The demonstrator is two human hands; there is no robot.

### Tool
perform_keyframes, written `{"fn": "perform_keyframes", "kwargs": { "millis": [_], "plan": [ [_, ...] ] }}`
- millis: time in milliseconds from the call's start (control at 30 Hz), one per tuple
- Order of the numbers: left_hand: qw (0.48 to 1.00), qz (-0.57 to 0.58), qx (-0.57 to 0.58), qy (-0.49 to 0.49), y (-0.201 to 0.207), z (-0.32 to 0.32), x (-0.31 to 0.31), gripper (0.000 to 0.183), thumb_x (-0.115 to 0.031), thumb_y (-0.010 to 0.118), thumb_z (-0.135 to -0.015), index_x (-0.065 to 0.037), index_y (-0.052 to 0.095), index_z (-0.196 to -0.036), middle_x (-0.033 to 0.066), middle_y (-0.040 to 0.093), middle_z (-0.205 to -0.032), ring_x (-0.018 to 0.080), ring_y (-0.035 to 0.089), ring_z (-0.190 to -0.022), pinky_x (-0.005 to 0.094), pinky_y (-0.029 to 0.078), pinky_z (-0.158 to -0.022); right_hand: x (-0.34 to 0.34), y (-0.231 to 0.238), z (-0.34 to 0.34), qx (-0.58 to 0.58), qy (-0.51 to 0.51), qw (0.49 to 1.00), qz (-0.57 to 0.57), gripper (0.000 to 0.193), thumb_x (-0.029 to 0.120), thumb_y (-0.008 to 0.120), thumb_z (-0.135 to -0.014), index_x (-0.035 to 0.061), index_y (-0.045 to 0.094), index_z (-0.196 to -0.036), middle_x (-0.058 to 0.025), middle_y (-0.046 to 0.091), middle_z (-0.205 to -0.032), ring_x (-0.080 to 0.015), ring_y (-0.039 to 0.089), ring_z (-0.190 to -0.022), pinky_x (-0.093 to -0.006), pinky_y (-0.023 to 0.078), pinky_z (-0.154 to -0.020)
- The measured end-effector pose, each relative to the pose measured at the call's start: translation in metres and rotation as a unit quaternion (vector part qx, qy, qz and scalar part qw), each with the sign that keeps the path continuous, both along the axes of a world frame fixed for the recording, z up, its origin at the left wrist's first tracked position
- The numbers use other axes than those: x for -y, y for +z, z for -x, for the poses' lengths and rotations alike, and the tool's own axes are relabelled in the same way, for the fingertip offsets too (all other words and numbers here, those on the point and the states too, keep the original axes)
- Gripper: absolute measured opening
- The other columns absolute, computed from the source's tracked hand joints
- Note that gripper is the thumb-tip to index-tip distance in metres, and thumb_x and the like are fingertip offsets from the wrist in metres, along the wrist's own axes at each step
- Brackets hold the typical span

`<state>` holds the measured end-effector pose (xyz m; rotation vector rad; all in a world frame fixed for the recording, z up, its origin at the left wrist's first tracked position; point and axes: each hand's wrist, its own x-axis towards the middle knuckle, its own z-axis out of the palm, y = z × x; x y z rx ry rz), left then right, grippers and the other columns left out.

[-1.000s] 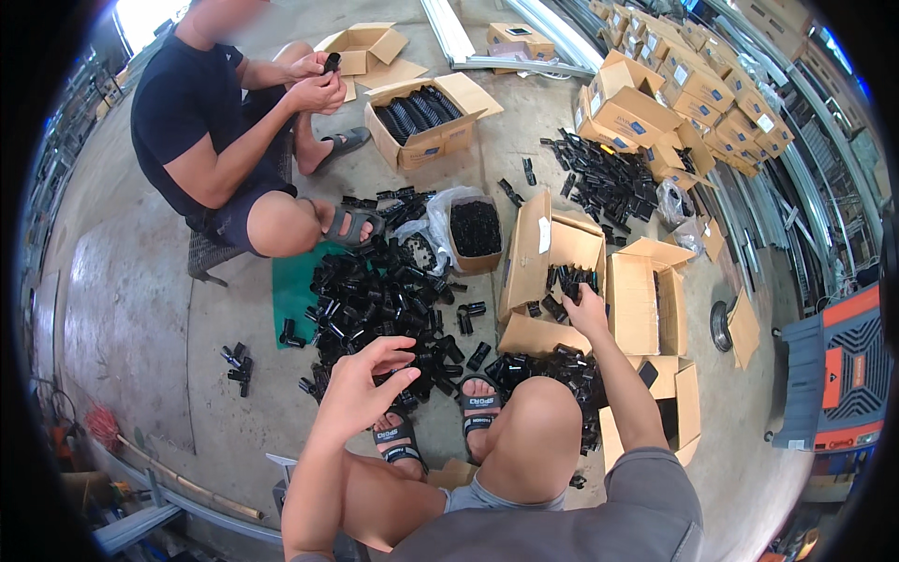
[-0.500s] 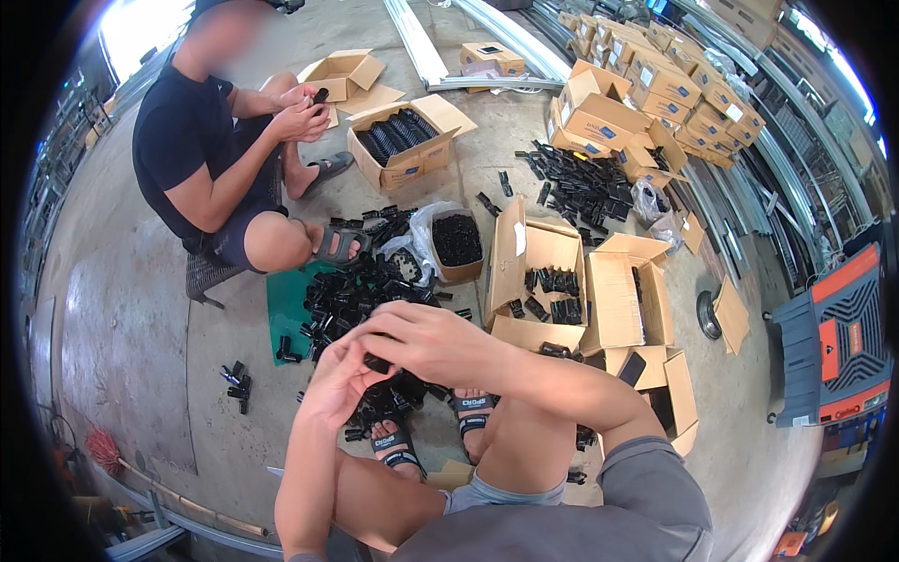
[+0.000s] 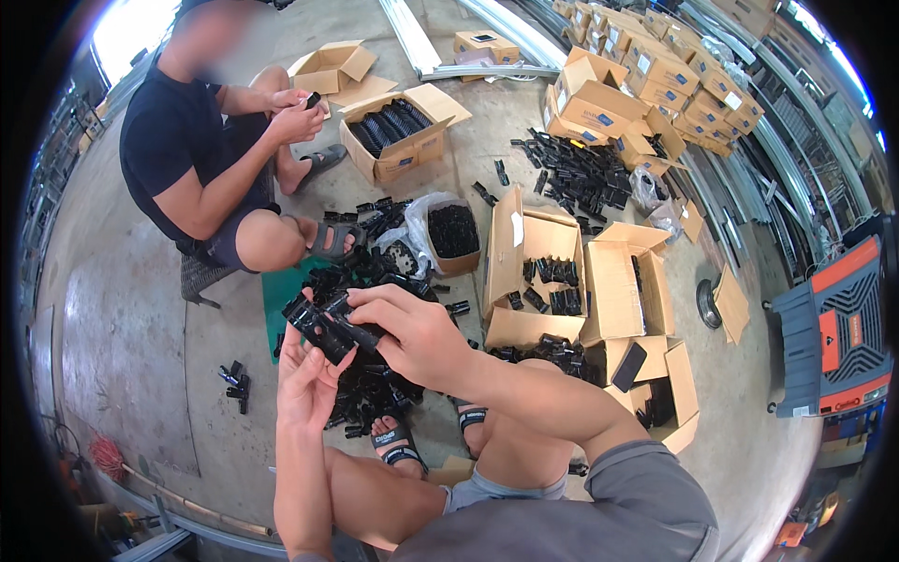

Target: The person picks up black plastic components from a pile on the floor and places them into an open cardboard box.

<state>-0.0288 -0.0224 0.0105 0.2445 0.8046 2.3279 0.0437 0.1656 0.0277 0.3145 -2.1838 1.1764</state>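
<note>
Over the pile, my left hand (image 3: 310, 377) grips a glossy black plastic part (image 3: 318, 334) with tube-like ends, its fingers wrapped round the lower side. My right hand (image 3: 419, 330) pinches the same part from the right, near a dark flap-like piece (image 3: 356, 330); I cannot tell whether that piece is separate. Below both hands, a heap of similar black parts (image 3: 372, 391) lies on the floor around my sandalled feet. A corner of green sheet (image 3: 277, 298) shows under the heap's left side.
Across at the left, a seated person (image 3: 178, 140) holds a small black part. Open cartons of black parts include one at the far middle (image 3: 412, 161) and another (image 3: 508, 328) at my right. A phone (image 3: 628, 366) lies on a carton flap. An orange-grey case (image 3: 838, 328) stands far right.
My hands have parted slightly and turned, bringing the black part into plain view. My left hand has moved a little left. The view has shifted slightly.
</note>
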Motion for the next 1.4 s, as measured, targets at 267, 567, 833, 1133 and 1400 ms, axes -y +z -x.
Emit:
{"fn": "perform_keyframes", "kwargs": {
  "millis": [267,567,833,1133,1400],
  "plan": [
    [0.994,0.103,-0.024,0.022,-0.009,0.007,-0.006,0.071,0.001,0.068,-0.093,-0.006,0.033,-0.155,0.0153,0.062,-0.132,0.0232,0.066,-0.117,0.0385,0.058,-0.101,0.001,-0.018,0.01,0.319,0.098,0.821,0.463,0.027,0.012,0.074,-0.095,-0.0012,0.061,-0.115,-0.0056,0.067,-0.11,-0.0099,0.064,-0.102,-0.0259,0.051,-0.087],
    [0.979,0.186,-0.075,0.019,-0.007,0.009,-0.008,0.072,0.002,0.074,-0.087,-0.004,0.043,-0.151,0.0132,0.065,-0.126,0.0163,0.065,-0.111,0.0296,0.054,-0.095,-0.016,-0.033,0.016,0.425,0.167,0.737,0.498,0.028,0.015,0.078,-0.092,0.0053,0.06,-0.111,-0.005,0.068,-0.107,-0.011,0.065,-0.1,-0.0265,0.051,-0.088],
    [0.965,0.231,-0.12,-0.012,-0.001,0.0,-0.016,0.078,0.001,0.078,-0.082,-0.006,0.046,-0.152,0.0063,0.068,-0.119,0.0144,0.064,-0.108,0.0291,0.051,-0.098,-0.015,-0.023,0.018,0.402,0.15,0.74,0.517,0.044,0.01,0.073,-0.094,0.0051,0.053,-0.133,-0.006,0.068,-0.113,-0.0117,0.064,-0.099,-0.0274,0.052,-0.082],
    [0.945,0.285,-0.163,0.006,0.001,-0.008,-0.019,0.073,0.007,0.073,-0.083,-0.004,0.048,-0.15,0.0074,0.069,-0.116,0.0165,0.065,-0.112,0.0297,0.051,-0.097,-0.017,-0.033,0.021,0.325,0.084,0.837,0.432,0.022,0.015,0.062,-0.104,-0.0014,0.064,-0.118,-0.0094,0.07,-0.104,-0.0143,0.069,-0.094,-0.0266,0.056,-0.081],
    [0.931,0.322,-0.173,0.007,-0.001,-0.025,-0.029,0.066,0.014,0.064,-0.088,-0.006,0.049,-0.149,0.0039,0.059,-0.118,0.0146,0.064,-0.11,0.0286,0.059,-0.087,-0.021,-0.045,0.018,0.367,0.031,0.84,0.399,0.028,0.021,0.051,-0.108,-0.0025,0.06,-0.121,-0.0101,0.069,-0.106,-0.0174,0.071,-0.092,-0.031,0.059,-0.078]
  ]
}}
